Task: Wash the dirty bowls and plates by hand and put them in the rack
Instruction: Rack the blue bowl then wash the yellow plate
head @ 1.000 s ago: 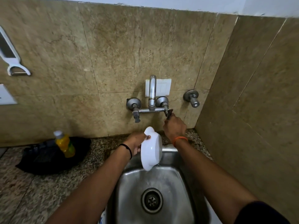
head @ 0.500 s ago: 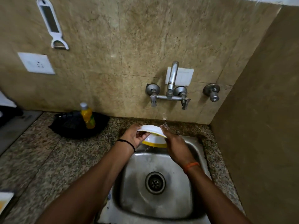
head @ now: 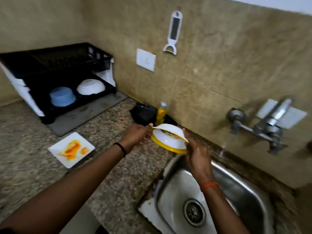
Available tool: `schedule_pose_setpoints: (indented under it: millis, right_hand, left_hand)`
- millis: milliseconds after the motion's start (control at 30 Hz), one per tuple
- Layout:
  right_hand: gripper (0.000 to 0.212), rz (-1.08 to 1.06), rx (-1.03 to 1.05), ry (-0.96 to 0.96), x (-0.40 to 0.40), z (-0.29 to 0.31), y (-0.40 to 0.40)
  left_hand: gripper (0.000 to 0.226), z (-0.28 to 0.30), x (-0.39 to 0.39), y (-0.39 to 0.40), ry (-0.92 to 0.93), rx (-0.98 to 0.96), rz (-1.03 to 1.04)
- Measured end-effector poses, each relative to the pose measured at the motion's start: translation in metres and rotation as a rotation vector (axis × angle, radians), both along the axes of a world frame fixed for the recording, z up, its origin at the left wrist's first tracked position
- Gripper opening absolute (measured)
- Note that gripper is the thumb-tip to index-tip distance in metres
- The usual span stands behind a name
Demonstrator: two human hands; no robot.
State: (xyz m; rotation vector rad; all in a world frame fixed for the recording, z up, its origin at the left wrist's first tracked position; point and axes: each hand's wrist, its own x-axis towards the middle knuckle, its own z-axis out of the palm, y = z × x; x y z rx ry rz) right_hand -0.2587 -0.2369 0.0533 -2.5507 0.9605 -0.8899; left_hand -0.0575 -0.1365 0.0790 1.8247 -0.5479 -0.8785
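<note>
Both my hands hold a white bowl with a yellow outside (head: 168, 140), tilted, above the counter just left of the steel sink (head: 253, 186). My left hand (head: 136, 136) pinches its left rim with thumb on top. My right hand (head: 195, 151) supports its right side, fingers along the rim. A black dish rack (head: 55, 65) stands at the far left; a blue bowl (head: 62, 96) and a white bowl (head: 91, 86) lie upside down on its lower shelf. A white square plate (head: 71, 149) smeared with orange sauce lies on the counter.
A wall tap (head: 270, 122) sticks out over the sink on the right. A yellow soap bottle (head: 161, 114) and a black cloth or bag (head: 145, 114) sit against the wall behind the bowl. A grey mat (head: 87, 114) lies under the rack. A peeler (head: 173, 32) hangs on the wall.
My right hand left the tap handle and joined the left on the bowl. The bowl went from under the tap leftward over the counter, and my view swung left to the rack.
</note>
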Motion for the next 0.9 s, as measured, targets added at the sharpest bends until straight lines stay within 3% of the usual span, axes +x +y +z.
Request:
schedule_pose_setpoints:
  millis: [133,233,367,500,600,700,900]
  right_hand:
    - [0.072,0.130,0.013,-0.055,0.090,0.018,0.016]
    - [0.086,0.149,0.011,-0.053,0.165,0.036,0.025]
    - [0.076,0.208,-0.099,-0.119,0.273,0.058,0.034]
    - [0.070,0.270,-0.088,-0.203,0.370,0.075,0.031]
    - [0.065,0.323,-0.157,-0.256,0.441,0.090,0.024]
    - [0.069,0.322,-0.251,-0.234,0.511,0.109,0.015]
    - [0.075,0.347,-0.250,-0.109,0.656,0.121,-0.019]
  left_hand:
    - [0.057,0.018,0.101,0.045,-0.357,0.007,0.037]
    - [0.046,0.035,0.173,0.075,-0.681,0.067,0.075]
    - [0.035,0.048,0.275,0.105,-0.959,0.104,0.141]
    - [0.035,0.055,0.369,0.120,-1.094,0.134,0.064]
    - [0.052,0.058,0.429,0.119,-1.225,0.353,-0.013]
    - [0.043,0.060,0.471,0.122,-1.153,0.523,-0.111]
    - [0.034,0.061,0.498,0.113,-1.079,0.547,-0.240]
